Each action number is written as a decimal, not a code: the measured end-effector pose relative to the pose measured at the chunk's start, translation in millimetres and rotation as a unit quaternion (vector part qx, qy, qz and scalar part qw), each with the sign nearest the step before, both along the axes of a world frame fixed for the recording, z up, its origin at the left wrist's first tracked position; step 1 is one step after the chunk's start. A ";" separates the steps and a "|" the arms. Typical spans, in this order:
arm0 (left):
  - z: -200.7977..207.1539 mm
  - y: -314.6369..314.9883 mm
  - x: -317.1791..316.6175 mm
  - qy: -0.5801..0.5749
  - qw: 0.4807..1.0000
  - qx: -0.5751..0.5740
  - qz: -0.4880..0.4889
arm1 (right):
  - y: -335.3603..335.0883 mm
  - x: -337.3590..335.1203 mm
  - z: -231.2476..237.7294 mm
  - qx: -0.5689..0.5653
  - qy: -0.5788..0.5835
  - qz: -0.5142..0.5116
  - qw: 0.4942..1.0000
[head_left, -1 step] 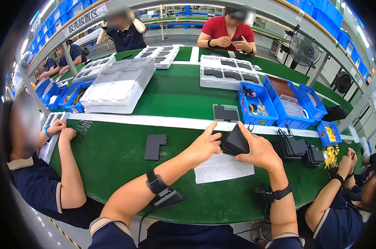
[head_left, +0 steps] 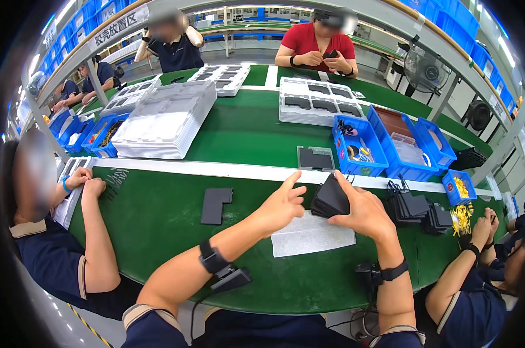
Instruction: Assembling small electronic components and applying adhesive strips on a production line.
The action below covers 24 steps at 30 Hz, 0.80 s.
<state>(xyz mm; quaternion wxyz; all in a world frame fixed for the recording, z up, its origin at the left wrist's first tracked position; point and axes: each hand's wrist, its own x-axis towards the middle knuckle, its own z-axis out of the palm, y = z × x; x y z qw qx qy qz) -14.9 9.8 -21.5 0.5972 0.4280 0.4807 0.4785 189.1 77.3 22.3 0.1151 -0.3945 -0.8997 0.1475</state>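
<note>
My right hand (head_left: 364,216) grips the right side of a stack of flat black plastic pieces (head_left: 330,196), its thumb at the near edge and its index finger along the far side. Just left of the stack is my left hand (head_left: 284,203), with nothing in it; the index finger points out and the others are loosely bent. Under and in front of the stack lies a white sheet (head_left: 312,236). Apart from it, further left, a single black L-shaped piece (head_left: 216,206) rests flat on the green table (head_left: 158,226).
Right of my hand stand more black pieces with cords (head_left: 410,206) and yellow strips (head_left: 462,219). Beyond the white line are a clear tray (head_left: 315,158), blue bins (head_left: 361,165) and stacked white trays (head_left: 158,145). Co-workers' forearms (head_left: 100,238) rest at both sides.
My left hand and forearm have shifted slightly left, away from the stack. The right hand stays on the stack.
</note>
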 end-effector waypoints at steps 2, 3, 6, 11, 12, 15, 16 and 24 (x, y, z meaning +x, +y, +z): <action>4.0 -16.1 -12.3 0.031 0.999 0.010 -0.005 | -7.4 0.9 9.4 0.035 0.004 -0.010 0.999; 5.6 -24.8 -17.5 0.063 0.998 0.018 -0.013 | -10.6 1.1 10.0 0.070 0.009 -0.021 0.997; 6.3 -41.5 -31.4 0.087 0.996 0.022 -0.007 | -11.3 0.7 8.2 0.083 0.028 -0.029 0.996; -10.6 -53.4 -47.4 0.090 0.995 0.044 -0.004 | -22.9 -9.3 11.0 0.127 0.017 -0.040 0.991; -11.7 -53.9 -49.4 0.090 0.995 0.044 -0.002 | -26.5 -13.5 10.4 0.127 0.017 -0.037 0.991; -12.9 -54.8 -52.2 0.059 0.998 0.017 0.031 | -37.9 -30.1 2.0 0.218 0.024 -0.003 0.976; -10.4 -56.6 -51.5 0.033 0.997 0.015 0.062 | -41.4 -37.6 -3.8 0.243 0.040 0.048 0.968; -18.8 -59.9 -48.1 -0.045 0.993 0.018 0.104 | -52.4 -61.9 -33.2 0.212 0.128 0.222 0.943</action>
